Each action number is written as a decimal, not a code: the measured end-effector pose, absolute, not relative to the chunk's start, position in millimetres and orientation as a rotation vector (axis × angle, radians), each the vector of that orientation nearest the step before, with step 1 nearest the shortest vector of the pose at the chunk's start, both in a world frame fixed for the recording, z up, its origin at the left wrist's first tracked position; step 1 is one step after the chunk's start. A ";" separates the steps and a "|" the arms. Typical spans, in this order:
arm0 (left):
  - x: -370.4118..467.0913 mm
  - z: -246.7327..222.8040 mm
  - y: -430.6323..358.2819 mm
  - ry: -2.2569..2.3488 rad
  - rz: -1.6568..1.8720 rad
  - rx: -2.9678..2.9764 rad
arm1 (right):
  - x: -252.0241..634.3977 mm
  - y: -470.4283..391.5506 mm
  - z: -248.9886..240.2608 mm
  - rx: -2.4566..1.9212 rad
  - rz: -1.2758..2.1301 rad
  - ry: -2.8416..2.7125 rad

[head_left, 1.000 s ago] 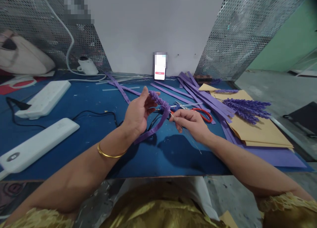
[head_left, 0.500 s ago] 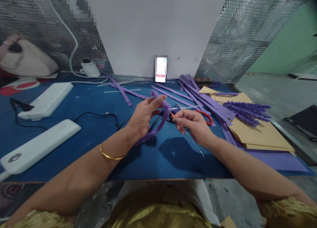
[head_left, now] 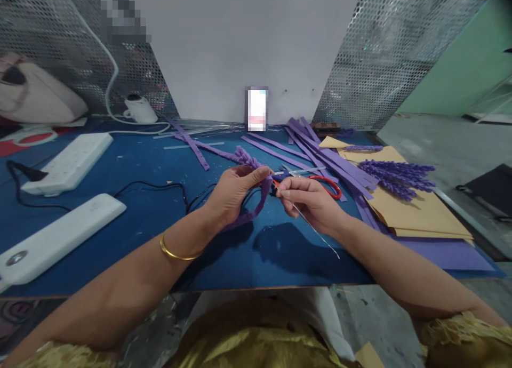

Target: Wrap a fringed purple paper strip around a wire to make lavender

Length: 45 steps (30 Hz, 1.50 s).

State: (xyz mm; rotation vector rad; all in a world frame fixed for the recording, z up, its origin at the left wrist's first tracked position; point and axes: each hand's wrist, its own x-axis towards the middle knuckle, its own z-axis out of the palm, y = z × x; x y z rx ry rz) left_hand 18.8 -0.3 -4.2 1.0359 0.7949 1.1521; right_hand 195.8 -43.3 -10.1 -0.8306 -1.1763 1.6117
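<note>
My left hand [head_left: 236, 189] is closed, thumb and fingers pinching a purple paper flower spike [head_left: 247, 158] whose curled tip sticks out above the fingers. From it a fringed purple paper strip [head_left: 258, 210] hangs down in a loop. My right hand [head_left: 306, 197] pinches a thin wire stem [head_left: 316, 230], which slants down to the right; its upper end runs toward the flower spike. Behind the right hand, red-handled scissors [head_left: 328, 182] lie on the blue table, partly hidden.
Purple paper strips [head_left: 332, 160] lie behind and to the right. Finished purple flower sprigs [head_left: 396, 176] rest on brown paper [head_left: 424, 218]. A phone [head_left: 256, 109] leans on the white board. At left are a power strip [head_left: 72, 162] and a long white device [head_left: 64, 240] with black cables.
The flower spike has tilted leftward, and my left fingers now grip lower, near its base. The wire's free end has swung slightly right. The view has shifted a little.
</note>
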 end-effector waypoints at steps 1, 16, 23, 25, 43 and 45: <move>19.0 -4.1 -0.3 0.781 1.151 1.032 | 196.2 -43.2 -9.6 -0.829 1.616 -1.164; 16.4 3.3 0.9 0.756 1.282 0.976 | 198.0 -42.0 -9.3 -0.840 1.654 -1.130; 15.1 6.0 2.7 0.813 1.326 0.969 | 197.5 -42.9 -8.9 -0.825 1.678 -1.150; 14.7 7.4 3.1 0.819 1.336 0.959 | 198.3 -42.1 -9.4 -0.819 1.689 -1.115; 17.0 3.3 0.4 0.760 1.096 1.030 | 203.5 -36.7 -7.5 -0.736 1.821 -1.035; 17.3 3.7 -0.8 0.767 1.098 1.052 | 203.3 -36.8 -7.7 -0.737 1.820 -1.026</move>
